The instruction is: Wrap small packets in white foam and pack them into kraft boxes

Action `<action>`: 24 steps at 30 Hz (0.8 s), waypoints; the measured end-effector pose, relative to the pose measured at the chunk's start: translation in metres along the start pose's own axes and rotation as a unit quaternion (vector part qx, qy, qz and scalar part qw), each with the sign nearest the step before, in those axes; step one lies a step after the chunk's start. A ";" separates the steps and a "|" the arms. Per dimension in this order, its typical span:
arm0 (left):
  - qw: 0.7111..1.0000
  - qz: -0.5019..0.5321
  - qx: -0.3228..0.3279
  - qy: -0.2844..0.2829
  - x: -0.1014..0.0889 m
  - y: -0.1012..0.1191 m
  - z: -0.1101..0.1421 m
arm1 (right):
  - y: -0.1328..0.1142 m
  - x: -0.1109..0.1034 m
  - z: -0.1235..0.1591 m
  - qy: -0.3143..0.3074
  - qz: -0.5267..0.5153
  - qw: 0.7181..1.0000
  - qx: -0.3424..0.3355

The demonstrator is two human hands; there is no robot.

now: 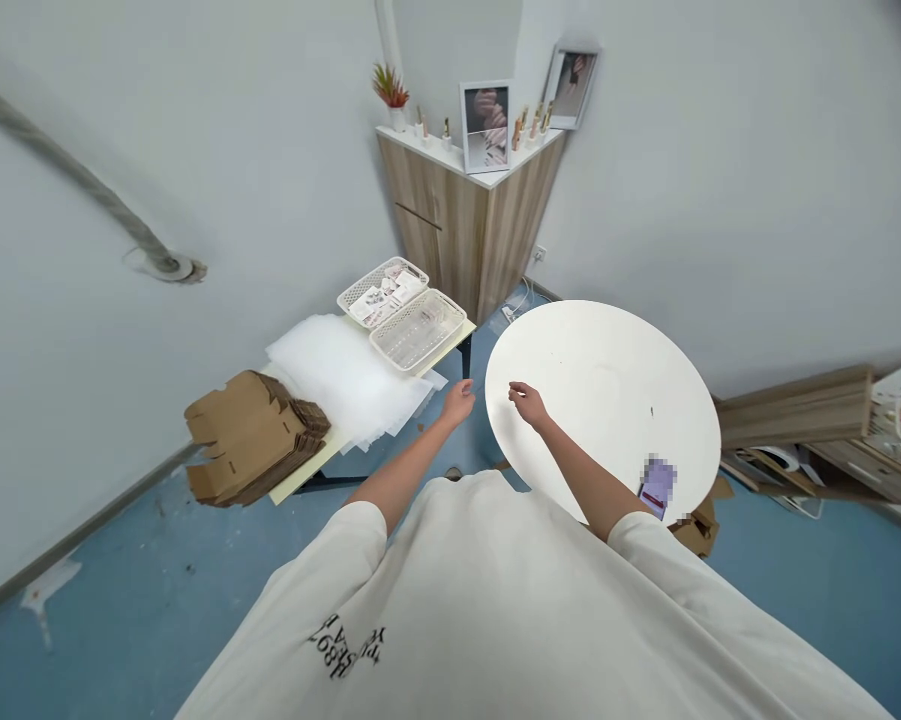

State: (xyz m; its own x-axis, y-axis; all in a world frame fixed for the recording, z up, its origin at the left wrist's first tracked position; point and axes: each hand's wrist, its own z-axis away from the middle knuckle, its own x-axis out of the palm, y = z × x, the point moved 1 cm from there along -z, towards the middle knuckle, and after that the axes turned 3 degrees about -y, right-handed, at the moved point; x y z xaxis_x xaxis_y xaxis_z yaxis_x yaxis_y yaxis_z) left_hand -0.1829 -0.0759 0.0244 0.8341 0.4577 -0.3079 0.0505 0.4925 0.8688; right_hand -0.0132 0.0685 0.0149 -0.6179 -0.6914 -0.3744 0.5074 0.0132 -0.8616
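Observation:
My left hand [459,403] hovers between the two tables, loosely bent with its fingers a little apart and nothing visible in it. Closest to it are the edge of a stack of white foam sheets [341,370] and a white plastic basket [418,330]. Over the left rim of a round white table [607,370], my right hand [529,404] also shows loosely curled fingers, holding nothing that I can see. A purple, partly blurred phone-like object [655,488] lies near the table's front right edge, with a thin red item on it.
Flat brown cardboard boxes [251,435] are stacked on the narrow left table [307,478]. A second basket [379,290] holds printed cards. Behind stands a wooden corner cabinet [450,210] with picture frames, small bottles and a plant. Wooden shelving [802,405] is at right.

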 end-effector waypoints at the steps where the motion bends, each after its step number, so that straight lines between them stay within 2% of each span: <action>1: 1.000 -0.004 0.001 0.007 -0.002 -0.003 0.000 | 0.000 0.003 -0.004 -0.007 0.003 1.000 -0.002; 7: 0.999 -0.025 -0.006 0.019 -0.016 -0.016 -0.009 | -0.003 0.018 -0.020 -0.043 0.014 0.999 -0.010; 13: 0.999 -0.041 0.031 0.008 -0.041 -0.005 -0.055 | -0.028 0.028 -0.060 -0.027 0.016 0.999 -0.013; 19: 0.991 -0.107 0.085 0.014 -0.091 0.010 -0.114 | -0.076 0.059 -0.120 -0.017 0.056 0.998 -0.029; 24: 0.972 -0.216 0.089 0.009 -0.138 0.017 -0.155 | -0.121 0.095 -0.164 0.007 0.182 0.982 -0.053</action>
State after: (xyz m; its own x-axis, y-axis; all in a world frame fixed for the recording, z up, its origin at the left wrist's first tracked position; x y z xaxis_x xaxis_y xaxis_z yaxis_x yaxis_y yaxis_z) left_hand -0.3828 -0.0162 0.0215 0.7044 0.2508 -0.6640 0.4893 0.5061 0.7103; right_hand -0.2321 0.1200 0.0275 -0.4149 -0.6172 -0.6686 0.6319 0.3333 -0.6998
